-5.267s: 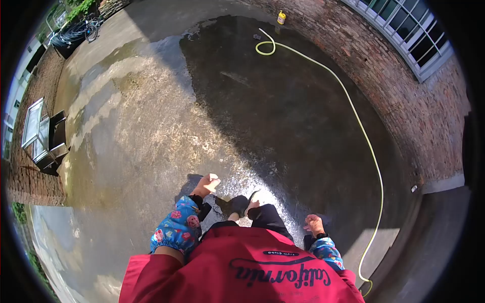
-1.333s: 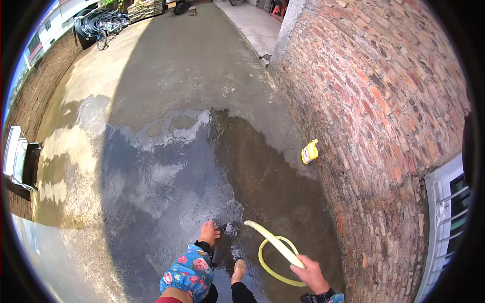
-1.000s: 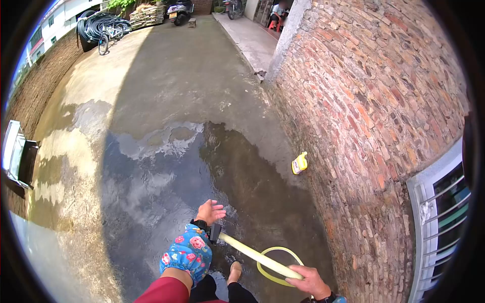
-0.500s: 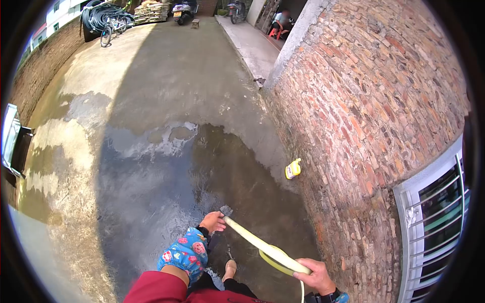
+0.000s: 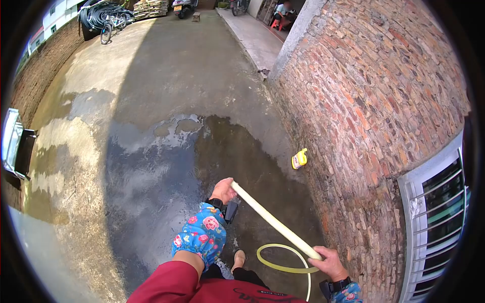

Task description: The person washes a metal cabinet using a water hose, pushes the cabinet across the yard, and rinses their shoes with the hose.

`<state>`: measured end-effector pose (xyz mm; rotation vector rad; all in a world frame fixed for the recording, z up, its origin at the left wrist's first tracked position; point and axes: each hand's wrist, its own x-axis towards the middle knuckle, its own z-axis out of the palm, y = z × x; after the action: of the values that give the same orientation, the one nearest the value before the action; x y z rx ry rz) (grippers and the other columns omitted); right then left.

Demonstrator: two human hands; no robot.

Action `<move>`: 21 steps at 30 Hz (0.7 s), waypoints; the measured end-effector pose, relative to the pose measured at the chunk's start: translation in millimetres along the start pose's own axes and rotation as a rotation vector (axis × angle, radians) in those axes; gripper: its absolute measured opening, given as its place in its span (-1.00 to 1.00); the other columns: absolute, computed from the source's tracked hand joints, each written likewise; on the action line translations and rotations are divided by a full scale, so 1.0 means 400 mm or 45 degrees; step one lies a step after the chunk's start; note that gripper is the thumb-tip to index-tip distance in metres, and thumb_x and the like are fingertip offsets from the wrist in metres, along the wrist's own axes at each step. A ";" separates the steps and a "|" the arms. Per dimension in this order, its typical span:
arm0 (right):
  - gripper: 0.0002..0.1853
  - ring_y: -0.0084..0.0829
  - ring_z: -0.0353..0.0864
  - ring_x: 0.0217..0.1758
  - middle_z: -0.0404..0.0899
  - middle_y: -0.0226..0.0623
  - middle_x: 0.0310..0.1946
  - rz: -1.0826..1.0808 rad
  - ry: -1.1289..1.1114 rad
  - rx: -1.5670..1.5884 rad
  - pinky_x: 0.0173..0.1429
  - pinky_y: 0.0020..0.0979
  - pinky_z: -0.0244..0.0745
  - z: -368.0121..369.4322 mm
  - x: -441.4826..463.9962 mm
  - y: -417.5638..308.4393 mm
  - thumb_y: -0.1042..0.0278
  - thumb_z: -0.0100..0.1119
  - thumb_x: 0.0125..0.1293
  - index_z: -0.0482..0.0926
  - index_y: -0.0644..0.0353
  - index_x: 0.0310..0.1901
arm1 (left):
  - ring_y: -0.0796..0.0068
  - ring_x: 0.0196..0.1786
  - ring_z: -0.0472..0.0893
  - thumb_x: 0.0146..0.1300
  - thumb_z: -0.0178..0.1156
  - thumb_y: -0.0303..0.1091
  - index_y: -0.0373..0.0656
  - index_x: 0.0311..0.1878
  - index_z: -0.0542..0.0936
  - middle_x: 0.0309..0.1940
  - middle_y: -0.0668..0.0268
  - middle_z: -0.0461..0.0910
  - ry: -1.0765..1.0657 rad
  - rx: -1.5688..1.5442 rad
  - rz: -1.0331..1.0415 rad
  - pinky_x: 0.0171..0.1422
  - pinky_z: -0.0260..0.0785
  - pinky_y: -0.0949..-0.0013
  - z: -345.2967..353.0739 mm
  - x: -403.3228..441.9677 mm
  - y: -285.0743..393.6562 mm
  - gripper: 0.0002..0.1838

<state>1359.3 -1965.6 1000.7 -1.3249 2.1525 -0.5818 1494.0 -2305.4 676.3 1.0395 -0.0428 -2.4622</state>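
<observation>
A pale yellow-green hose (image 5: 273,220) runs slantwise between my two hands, with a loop of it hanging lower down near my foot. My left hand (image 5: 223,190) is closed around the hose's free end, over the wet concrete (image 5: 151,182). Farther back along the hose, my right hand (image 5: 329,262) grips it with the thumb on top. No water can be made out at the hose's end. A yellow bottle (image 5: 299,159) stands on the ground by the brick wall.
The brick wall (image 5: 374,111) rises on the right, with a barred window (image 5: 438,217). Black coiled pipe (image 5: 98,17) and a bicycle (image 5: 107,31) are at the back left, a scooter (image 5: 184,7) at the back. A person (image 5: 282,14) sits in a doorway.
From hanging empty at first, both hands have come to hold the hose. In the last half second my left hand has moved up and forward with the hose's end, and the hose slants more steeply.
</observation>
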 end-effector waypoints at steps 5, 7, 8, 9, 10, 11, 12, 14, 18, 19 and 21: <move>-0.71 -0.63 0.45 -0.42 0.49 -0.37 -0.51 0.290 0.005 0.070 -0.31 -0.51 0.42 0.061 0.038 0.177 0.41 0.29 0.00 0.50 0.27 -0.21 | 0.35 -0.51 0.52 0.30 -0.08 -0.25 -0.01 -0.26 0.33 -0.52 0.34 0.42 -0.154 0.106 0.222 -0.53 0.39 0.28 0.127 -0.037 0.104 -0.91; -0.75 -0.63 0.40 -0.48 0.46 -0.37 -0.55 0.419 -0.076 -0.050 -0.38 -0.48 0.39 0.090 0.030 0.212 0.38 0.28 0.00 0.49 0.27 -0.30 | 0.30 -0.52 0.51 0.31 -0.12 -0.22 0.00 -0.21 0.29 -0.47 0.30 0.41 -0.106 0.062 0.197 -0.52 0.43 0.21 0.125 -0.082 0.082 -0.89; -0.76 -0.61 0.38 -0.50 0.45 -0.37 -0.58 0.392 -0.069 -0.079 -0.41 -0.46 0.37 0.103 0.026 0.245 0.35 0.28 -0.02 0.47 0.27 -0.35 | 0.28 -0.51 0.51 0.31 -0.13 -0.21 0.00 -0.20 0.27 -0.44 0.29 0.39 -0.113 0.076 0.211 -0.53 0.44 0.16 0.126 -0.077 0.067 -0.88; -0.75 -0.60 0.39 -0.49 0.45 -0.37 -0.58 0.477 -0.090 -0.076 -0.40 -0.46 0.38 0.117 0.027 0.248 0.35 0.29 -0.04 0.47 0.27 -0.37 | 0.26 -0.50 0.51 0.31 -0.14 -0.20 0.01 -0.18 0.25 -0.41 0.28 0.37 -0.119 0.089 0.225 -0.53 0.45 0.12 0.130 -0.067 0.054 -0.87; -0.74 -0.60 0.40 -0.50 0.46 -0.36 -0.59 0.487 -0.074 -0.016 -0.39 -0.46 0.40 0.146 0.029 0.280 0.34 0.31 -0.06 0.49 0.28 -0.37 | 0.27 -0.48 0.51 0.31 -0.14 -0.20 0.02 -0.18 0.25 -0.40 0.29 0.35 -0.098 0.086 0.265 -0.53 0.46 0.10 0.154 -0.072 0.058 -0.87; -0.72 -0.58 0.42 -0.51 0.49 -0.35 -0.57 0.505 -0.088 0.031 -0.37 -0.46 0.42 0.166 0.018 0.306 0.34 0.31 -0.06 0.51 0.30 -0.34 | 0.27 -0.47 0.50 0.31 -0.14 -0.19 0.03 -0.17 0.24 -0.39 0.30 0.33 -0.061 0.068 0.289 -0.53 0.46 0.08 0.170 -0.090 0.045 -0.87; -0.71 -0.58 0.45 -0.47 0.52 -0.35 -0.55 0.536 -0.075 0.052 -0.35 -0.47 0.43 0.175 0.029 0.217 0.36 0.33 -0.10 0.53 0.31 -0.32 | 0.28 -0.46 0.50 0.32 -0.13 -0.19 0.04 -0.16 0.24 -0.39 0.30 0.32 -0.060 0.089 0.296 -0.53 0.47 0.08 0.176 -0.083 0.038 -0.87; -0.75 -0.54 0.45 -0.43 0.55 -0.31 -0.46 0.611 -0.101 0.303 -0.34 -0.43 0.41 0.214 0.023 0.193 0.44 0.19 0.01 0.54 0.30 -0.23 | 0.30 -0.45 0.49 0.32 -0.09 -0.16 0.05 -0.13 0.22 -0.38 0.31 0.31 -0.107 0.118 0.271 -0.52 0.47 0.08 0.174 -0.063 0.032 -0.83; -0.78 -0.53 0.43 -0.46 0.52 -0.36 -0.52 0.596 -0.094 0.292 -0.38 -0.41 0.39 0.346 0.045 0.251 0.42 0.24 0.02 0.53 0.30 -0.28 | 0.32 -0.51 0.51 0.30 -0.02 -0.18 0.04 -0.10 0.21 -0.40 0.30 0.38 -0.106 0.165 0.175 -0.57 0.44 0.16 0.152 0.013 0.033 -0.78; -0.78 -0.52 0.44 -0.47 0.52 -0.35 -0.52 0.480 -0.068 0.217 -0.38 -0.41 0.38 0.381 0.060 0.319 0.42 0.25 0.02 0.53 0.30 -0.29 | 0.36 -0.57 0.51 0.29 0.00 -0.18 0.05 -0.09 0.22 -0.45 0.31 0.40 -0.077 0.159 0.135 -0.63 0.41 0.24 0.159 0.023 0.050 -0.77; -0.80 -0.51 0.45 -0.49 0.53 -0.33 -0.53 0.541 -0.120 0.249 -0.40 -0.42 0.39 0.374 0.163 0.225 0.44 0.24 0.04 0.52 0.31 -0.30 | 0.40 -0.60 0.51 0.27 0.02 -0.19 0.05 -0.11 0.24 -0.50 0.33 0.41 -0.080 0.261 0.148 -0.67 0.38 0.31 0.163 0.074 0.094 -0.78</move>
<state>1371.3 -1998.0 817.6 -0.7455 2.1473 -0.5261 1446.7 -2361.3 710.7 1.0119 -0.3726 -2.4212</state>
